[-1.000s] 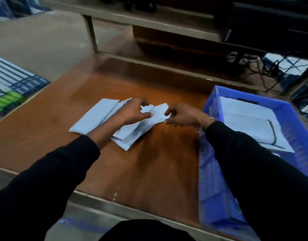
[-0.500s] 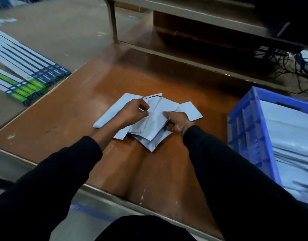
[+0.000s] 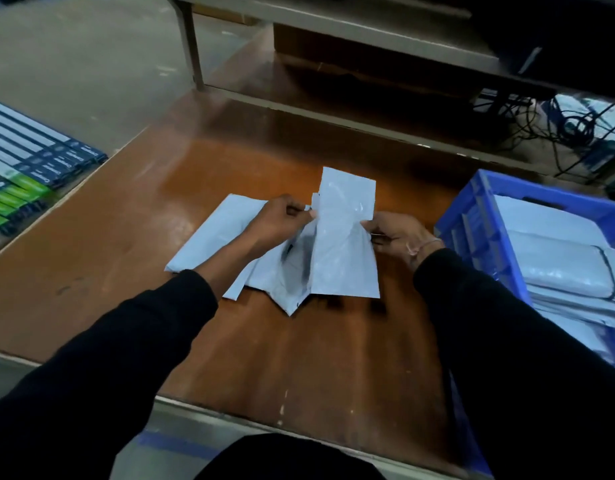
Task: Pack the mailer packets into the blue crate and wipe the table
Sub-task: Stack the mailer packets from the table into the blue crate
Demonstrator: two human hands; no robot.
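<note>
Hands gather mailer packets (image 3: 344, 237) at frame centre on the table (image 3: 160, 220). Left hand (image 3: 278, 225) and right hand (image 3: 396, 233) each pinch an edge, fingers curled tight. Packing seems underway; next, the bundle likely needs carrying rightward into the blue crate (image 3: 472, 220), already part filled.

Pale grey mailer packets (image 3: 344, 237) stand gathered upright on the table, more (image 3: 569, 268) stacked flat inside the blue crate (image 3: 472, 223).

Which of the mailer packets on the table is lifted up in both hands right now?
The upright packet, pinched by the left hand and right hand at its side edges. The other packets lie flat beneath it.
</note>
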